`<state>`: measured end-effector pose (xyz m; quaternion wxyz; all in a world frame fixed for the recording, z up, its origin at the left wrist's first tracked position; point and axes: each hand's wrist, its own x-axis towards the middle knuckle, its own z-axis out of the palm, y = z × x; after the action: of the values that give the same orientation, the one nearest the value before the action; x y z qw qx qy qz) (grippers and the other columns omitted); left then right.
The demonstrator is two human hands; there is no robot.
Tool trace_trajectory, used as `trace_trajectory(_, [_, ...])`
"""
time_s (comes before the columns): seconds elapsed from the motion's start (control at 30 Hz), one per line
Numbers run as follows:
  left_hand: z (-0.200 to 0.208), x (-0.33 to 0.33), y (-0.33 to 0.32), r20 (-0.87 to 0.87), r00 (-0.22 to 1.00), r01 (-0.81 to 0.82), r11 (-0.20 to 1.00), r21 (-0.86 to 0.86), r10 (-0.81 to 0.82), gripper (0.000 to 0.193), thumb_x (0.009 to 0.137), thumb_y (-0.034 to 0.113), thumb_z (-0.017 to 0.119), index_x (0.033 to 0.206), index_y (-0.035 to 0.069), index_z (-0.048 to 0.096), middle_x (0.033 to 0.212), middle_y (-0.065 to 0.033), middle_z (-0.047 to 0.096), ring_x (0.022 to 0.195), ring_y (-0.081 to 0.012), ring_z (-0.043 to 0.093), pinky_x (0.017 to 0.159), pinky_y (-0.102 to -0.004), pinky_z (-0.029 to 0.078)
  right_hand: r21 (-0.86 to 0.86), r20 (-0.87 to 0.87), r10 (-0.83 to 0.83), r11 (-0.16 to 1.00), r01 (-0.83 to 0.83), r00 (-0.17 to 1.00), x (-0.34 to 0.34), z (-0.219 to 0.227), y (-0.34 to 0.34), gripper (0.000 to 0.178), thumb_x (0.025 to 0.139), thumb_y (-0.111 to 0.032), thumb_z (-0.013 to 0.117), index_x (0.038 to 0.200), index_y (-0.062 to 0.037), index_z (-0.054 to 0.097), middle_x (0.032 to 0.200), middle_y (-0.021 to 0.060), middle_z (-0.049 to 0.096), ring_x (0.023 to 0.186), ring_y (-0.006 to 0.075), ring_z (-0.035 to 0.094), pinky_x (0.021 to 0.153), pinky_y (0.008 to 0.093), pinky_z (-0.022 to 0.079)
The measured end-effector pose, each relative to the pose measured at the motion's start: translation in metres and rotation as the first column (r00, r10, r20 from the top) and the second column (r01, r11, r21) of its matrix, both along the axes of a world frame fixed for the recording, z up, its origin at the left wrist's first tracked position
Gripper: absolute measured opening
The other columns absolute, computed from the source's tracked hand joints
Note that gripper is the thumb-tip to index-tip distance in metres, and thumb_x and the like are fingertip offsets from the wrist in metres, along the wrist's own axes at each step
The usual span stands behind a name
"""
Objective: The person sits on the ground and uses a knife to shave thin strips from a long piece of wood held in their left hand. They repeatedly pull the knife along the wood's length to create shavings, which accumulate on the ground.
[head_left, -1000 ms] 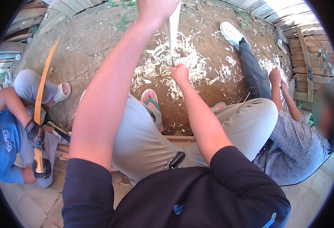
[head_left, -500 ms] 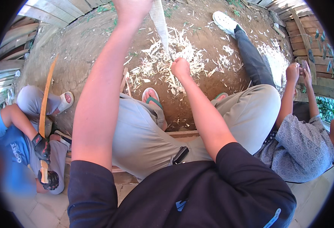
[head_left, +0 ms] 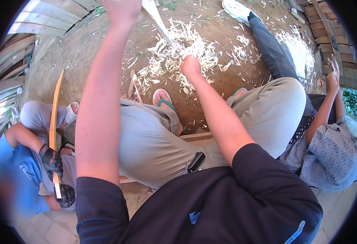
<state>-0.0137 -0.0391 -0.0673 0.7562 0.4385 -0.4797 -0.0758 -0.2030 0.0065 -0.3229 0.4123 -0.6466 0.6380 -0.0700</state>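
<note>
"How far along does the work look?"

"Well under way, I'd judge. Pale shavings [head_left: 196, 45] lie heaped and scattered on the brown ground [head_left: 93, 65] beyond the person's feet [head_left: 162, 97], so a fair amount of material seems to be off already."

"And where is the piece itself?"

"The pale tapered strip [head_left: 158, 25] slants above the shavings, from the upper edge of the view down to the right hand [head_left: 191, 67]. It narrows steadily to a thin, dark lower end."

"How are the hands placed?"

"The right hand is balled into a fist at that narrow end and appears to grip it. The left hand [head_left: 121, 14] is up beside the broad end, but its fingers run out of view, so I can't tell whether it clasps anything."

"What's left, then?"

"Hard to say. The taper looks formed, yet the broad end is cut off and the surface shows too small to judge its smoothness."

"Anything similar nearby?"

"At the left, a co-worker [head_left: 18, 156] holds a curved golden-brown piece [head_left: 53, 126]; its outline looks further shaped, though that's only my guess."
</note>
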Motion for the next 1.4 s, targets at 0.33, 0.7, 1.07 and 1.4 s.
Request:
trace_trajectory(0.33, [0.016, -0.004, 0.001, -0.06, 0.983, -0.161, 0.97, 0.184, 0.174, 0.036, 0.086, 0.015, 0.086, 0.104, -0.002, 0.061, 0.084, -0.0086, 0.068, 0.07, -0.0188, 0.071, 0.058, -0.0311, 0.055, 0.083, 0.065, -0.068, 0.995, 0.063, 0.996, 0.011, 0.001, -0.009, 0.022, 0.087, -0.008, 0.064, 0.1, 0.0068, 0.073, 0.107, 0.0333, 0.071, 0.108, 0.0436, 0.07, 0.094, 0.0464, 0.057])
trace_trajectory(0.7, [0.013, 0.006, 0.004, 0.205, 0.936, -0.314, 0.943, 0.113, 0.287, 0.023, 0.086, 0.009, 0.08, 0.098, -0.003, 0.064, 0.087, -0.0095, 0.071, 0.076, -0.0172, 0.07, 0.068, -0.0309, 0.056, 0.089, 0.07, -0.108, 0.991, 0.102, 0.992, 0.013, 0.0, -0.001, 0.024, 0.087, -0.016, 0.069, 0.105, -0.0003, 0.075, 0.106, 0.0262, 0.074, 0.105, 0.039, 0.072, 0.096, 0.0423, 0.055])
trace_trajectory(1.07, [0.02, -0.008, 0.01, -0.036, 0.992, -0.114, 0.986, 0.122, 0.119, 0.062, 0.088, 0.013, 0.08, 0.137, -0.004, 0.045, 0.111, -0.0154, 0.064, 0.084, -0.0199, 0.07, 0.07, -0.0315, 0.057, 0.074, 0.084, -0.102, 0.993, 0.096, 0.991, 0.018, -0.001, -0.001, 0.016, 0.084, -0.007, 0.066, 0.092, 0.0052, 0.073, 0.103, 0.0321, 0.071, 0.104, 0.0441, 0.071, 0.091, 0.047, 0.057])
trace_trajectory(1.4, [0.011, 0.008, -0.002, 0.179, 0.932, -0.328, 0.944, 0.045, 0.315, 0.043, 0.086, 0.018, 0.083, 0.116, -0.003, 0.062, 0.103, -0.0099, 0.069, 0.092, -0.0183, 0.065, 0.082, -0.036, 0.052, 0.05, 0.053, -0.053, 0.997, 0.05, 0.997, 0.008, -0.006, -0.008, 0.022, 0.085, -0.008, 0.067, 0.1, 0.008, 0.073, 0.108, 0.0331, 0.071, 0.107, 0.0436, 0.07, 0.094, 0.0465, 0.056])
